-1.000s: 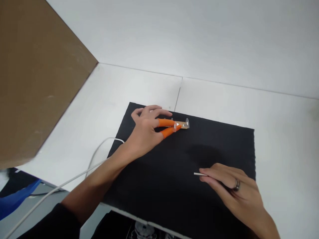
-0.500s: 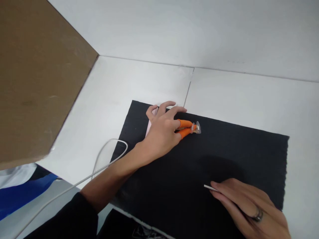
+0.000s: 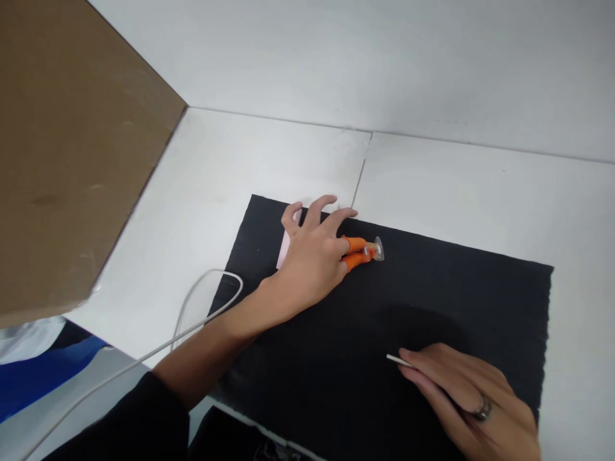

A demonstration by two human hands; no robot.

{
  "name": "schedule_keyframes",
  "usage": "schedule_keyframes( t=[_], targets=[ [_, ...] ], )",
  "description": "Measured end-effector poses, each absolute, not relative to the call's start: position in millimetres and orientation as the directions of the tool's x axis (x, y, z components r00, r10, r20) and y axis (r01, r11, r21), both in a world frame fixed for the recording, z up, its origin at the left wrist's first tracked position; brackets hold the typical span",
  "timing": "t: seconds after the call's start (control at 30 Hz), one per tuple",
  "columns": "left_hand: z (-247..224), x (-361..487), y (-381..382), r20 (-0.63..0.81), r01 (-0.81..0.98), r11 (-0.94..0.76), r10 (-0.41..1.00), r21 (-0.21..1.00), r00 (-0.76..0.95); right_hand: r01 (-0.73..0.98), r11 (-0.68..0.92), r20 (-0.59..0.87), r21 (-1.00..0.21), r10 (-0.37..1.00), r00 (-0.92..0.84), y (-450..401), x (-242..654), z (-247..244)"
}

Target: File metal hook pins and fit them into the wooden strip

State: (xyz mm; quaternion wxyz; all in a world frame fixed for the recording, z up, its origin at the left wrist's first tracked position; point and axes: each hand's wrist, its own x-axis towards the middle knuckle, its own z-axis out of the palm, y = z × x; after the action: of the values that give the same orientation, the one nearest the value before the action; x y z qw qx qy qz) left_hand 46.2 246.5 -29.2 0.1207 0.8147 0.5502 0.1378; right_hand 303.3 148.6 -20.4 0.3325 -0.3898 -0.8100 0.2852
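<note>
My left hand (image 3: 310, 259) is over the upper left of a black cloth (image 3: 331, 358). Orange sleeves like finger cots (image 3: 355, 244) cover its thumb and index finger, which pinch a small clear plastic piece (image 3: 379, 248). The other fingers are raised and spread. A flat pale pink object (image 3: 285, 248) lies on the cloth, partly hidden by this hand. At the lower right, my right hand (image 3: 473, 397) wears a dark ring and is closed on a thin white stick (image 3: 398, 360). Its tip points left, apart from the clear piece; the rest is hidden in the fingers.
The cloth lies on a white table (image 3: 581, 320) with a white wall (image 3: 384, 64) behind it. A brown board (image 3: 81, 147) stands at the left. A white cable (image 3: 144, 358) loops beside my left forearm. Blue material (image 3: 43, 378) hangs below the table's left edge.
The clear piece has turned slightly between my left fingertips. My right hand with the stick has shifted slightly left and up, while the whole view has moved a little too.
</note>
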Motion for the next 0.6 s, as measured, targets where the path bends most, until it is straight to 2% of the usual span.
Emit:
schedule_keyframes(
  t=[0.33, 0.6],
  targets=[
    [-27.3, 47.6, 246.3, 0.130, 0.864, -0.380, 0.925, 0.330, 0.357, 0.464, 0.536, 0.311, -0.705, 0.822, -0.478, 147.9, 301.5, -22.1],
    [-21.3, 48.9, 245.7, 0.094, 0.866, -0.355, 0.934, 0.352, 0.345, 0.492, 0.547, 0.327, -0.677, 0.823, -0.465, 146.7, 302.5, -22.4]
  ],
)
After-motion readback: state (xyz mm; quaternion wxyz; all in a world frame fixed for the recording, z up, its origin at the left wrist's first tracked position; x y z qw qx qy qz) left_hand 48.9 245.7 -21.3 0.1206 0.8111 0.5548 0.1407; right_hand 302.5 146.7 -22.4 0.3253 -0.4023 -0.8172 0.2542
